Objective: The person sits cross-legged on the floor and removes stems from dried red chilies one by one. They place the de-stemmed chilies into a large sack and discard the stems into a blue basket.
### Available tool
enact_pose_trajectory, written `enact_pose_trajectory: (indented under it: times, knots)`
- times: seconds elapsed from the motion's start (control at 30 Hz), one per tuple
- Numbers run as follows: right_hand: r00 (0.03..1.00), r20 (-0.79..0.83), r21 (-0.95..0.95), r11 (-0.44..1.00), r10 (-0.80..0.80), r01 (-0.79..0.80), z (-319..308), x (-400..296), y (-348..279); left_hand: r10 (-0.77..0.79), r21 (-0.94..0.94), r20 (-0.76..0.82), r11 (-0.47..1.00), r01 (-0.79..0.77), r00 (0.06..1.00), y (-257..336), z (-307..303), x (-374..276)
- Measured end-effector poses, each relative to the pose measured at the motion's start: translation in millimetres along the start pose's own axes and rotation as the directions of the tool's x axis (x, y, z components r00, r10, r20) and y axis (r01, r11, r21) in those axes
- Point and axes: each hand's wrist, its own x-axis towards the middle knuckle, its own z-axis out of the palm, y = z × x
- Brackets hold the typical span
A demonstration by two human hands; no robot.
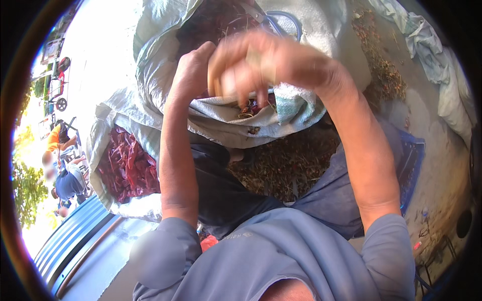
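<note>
Before me stands a wide woven plastic sack with its rim rolled down. Dark red dried chili peppers fill it, partly in shadow and behind my hands. My left hand is curled over the sack's mouth, its fingers mostly hidden. Motion blurs my right hand, which is bent inward beside the left, so whether it holds anything is unclear. Just beyond the right hand, scissors with blue handles show at the sack's far side. Bits of stem and chili lie in a fold of the near rim.
A second sack with red dried chilies stands at left. Stem debris covers the ground between my legs, and more debris lies at right. A crumpled sack is at far right. People and a red scooter appear far left.
</note>
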Motion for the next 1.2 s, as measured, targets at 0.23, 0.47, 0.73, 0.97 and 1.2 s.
enact_pose_trajectory:
  times: [0.23, 0.47, 0.73, 0.97, 1.2]
  knots:
    - [0.933, -0.308, -0.454, 0.833, 0.188, -0.317, 22, 14, 40, -0.136, -0.442, -0.03, 0.89, 0.109, 0.99, -2, -15, -5]
    - [0.807, -0.586, -0.605, 0.702, -0.073, -0.376, 5, 38, 52, 0.015, -0.526, -0.115, 0.847, -0.073, 0.993, 6, -13, -16]
    - [0.794, -0.486, -0.819, 0.508, -0.365, -0.267, 3, 38, 50, 0.037, -0.644, -0.165, 0.753, -0.136, 0.986, 26, -16, -16]
    - [0.769, -0.19, -0.973, 0.009, -0.61, -0.233, 0, 33, 40, 0.025, -0.439, -0.021, 0.898, -0.031, 0.999, 20, -14, -14]
    - [0.631, -0.768, 0.15, 0.925, -0.113, 0.348, -26, 11, -11, -0.122, -0.868, -0.039, 0.495, 0.027, 0.992, 5, -20, -16]
